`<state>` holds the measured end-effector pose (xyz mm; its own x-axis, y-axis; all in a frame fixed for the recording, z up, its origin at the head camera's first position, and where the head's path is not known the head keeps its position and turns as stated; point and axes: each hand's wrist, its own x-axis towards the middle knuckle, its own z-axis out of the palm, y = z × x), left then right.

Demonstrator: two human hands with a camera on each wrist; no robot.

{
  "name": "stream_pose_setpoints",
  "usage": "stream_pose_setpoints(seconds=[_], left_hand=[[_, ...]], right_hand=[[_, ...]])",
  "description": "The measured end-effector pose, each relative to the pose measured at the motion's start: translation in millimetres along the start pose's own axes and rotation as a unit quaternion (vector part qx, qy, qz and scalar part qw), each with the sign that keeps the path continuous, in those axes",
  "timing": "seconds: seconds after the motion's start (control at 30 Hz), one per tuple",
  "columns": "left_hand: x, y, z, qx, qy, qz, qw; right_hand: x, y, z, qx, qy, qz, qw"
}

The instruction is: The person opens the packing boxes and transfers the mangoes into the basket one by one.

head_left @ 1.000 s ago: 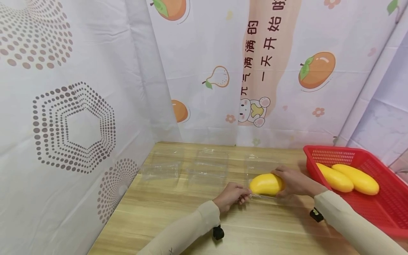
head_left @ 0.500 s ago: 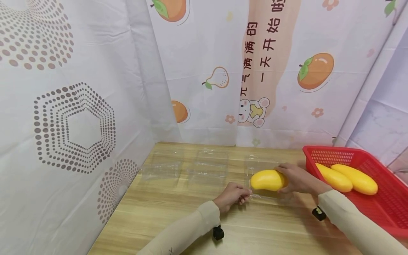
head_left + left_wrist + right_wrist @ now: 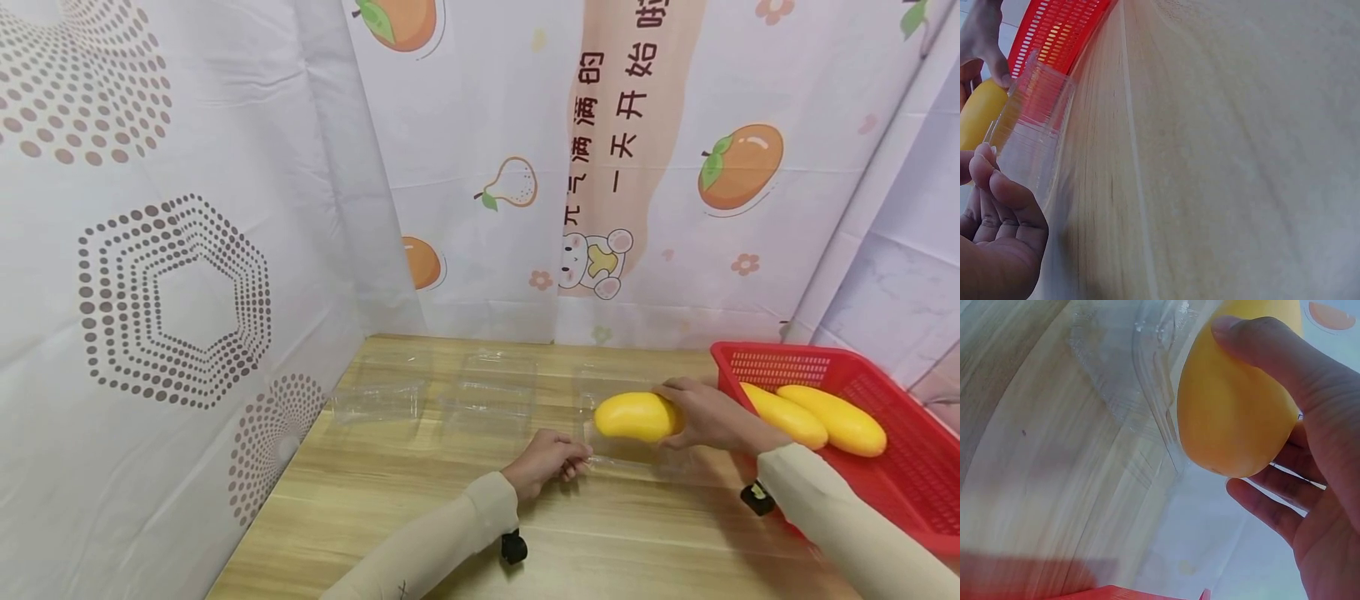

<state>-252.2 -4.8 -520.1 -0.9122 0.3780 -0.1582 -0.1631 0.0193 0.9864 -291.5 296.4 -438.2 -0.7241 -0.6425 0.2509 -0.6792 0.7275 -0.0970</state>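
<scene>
A yellow mango [image 3: 636, 417] is in my right hand [image 3: 708, 417], gripped at its right end, with the thumb along one side and the fingers on the other in the right wrist view. It is over a clear plastic box [image 3: 637, 468], which shows see-through walls beside the mango [image 3: 1229, 406]. My left hand [image 3: 551, 462] pinches the near left corner of that box's rim between thumb and fingertips. In the left wrist view, the left hand [image 3: 1007, 225] has its other fingers curled in, and the box wall [image 3: 1035, 125] stretches away from its fingertips.
Two more clear plastic boxes, a middle one [image 3: 487, 408] and a left one [image 3: 377, 404], stand in a row on the wooden table [image 3: 390, 508]. At right, a red perforated basket [image 3: 900, 500] holds yellow mangoes [image 3: 832, 419]. Printed curtains hang behind and at left.
My right hand has lifted the mango a little, drawing it up and slightly to the right in the head view. The left hand stays at the box's corner.
</scene>
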Motion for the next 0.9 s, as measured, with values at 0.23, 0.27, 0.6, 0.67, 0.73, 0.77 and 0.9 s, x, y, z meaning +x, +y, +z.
stream_pose_setpoints(seconds=[0.23,0.27,0.6,0.67,0.73,0.77,0.9], left_hand=[[-0.3,-0.7,0.6,-0.002,0.001,0.000,1.0000],[-0.3,-0.6,0.6,-0.002,0.001,0.000,1.0000],[-2.3,1.6,1.2,-0.006,0.006,-0.002,1.0000],[-2.8,2.0,1.5,-0.006,0.007,-0.003,0.9999],[-2.4,2.2,1.7,-0.007,0.008,-0.004,0.9999],[-2.1,2.3,1.8,-0.008,0.008,-0.004,0.9999],[-1.9,2.3,2.1,-0.008,0.009,-0.004,0.9999]], right_hand=[[-1.0,2.4,-6.1,0.002,-0.001,0.011,1.000],[-0.9,2.6,-6.8,0.000,0.002,0.011,1.000],[-2.6,0.1,-16.7,0.011,-0.003,0.034,0.999],[-3.4,0.7,-17.8,0.008,-0.004,0.036,0.999],[-4.4,1.5,-18.5,0.004,-0.002,0.037,0.999],[-4.9,2.1,-18.8,0.002,0.000,0.037,0.999],[-6.8,4.3,-20.2,0.005,0.007,0.036,0.999]])
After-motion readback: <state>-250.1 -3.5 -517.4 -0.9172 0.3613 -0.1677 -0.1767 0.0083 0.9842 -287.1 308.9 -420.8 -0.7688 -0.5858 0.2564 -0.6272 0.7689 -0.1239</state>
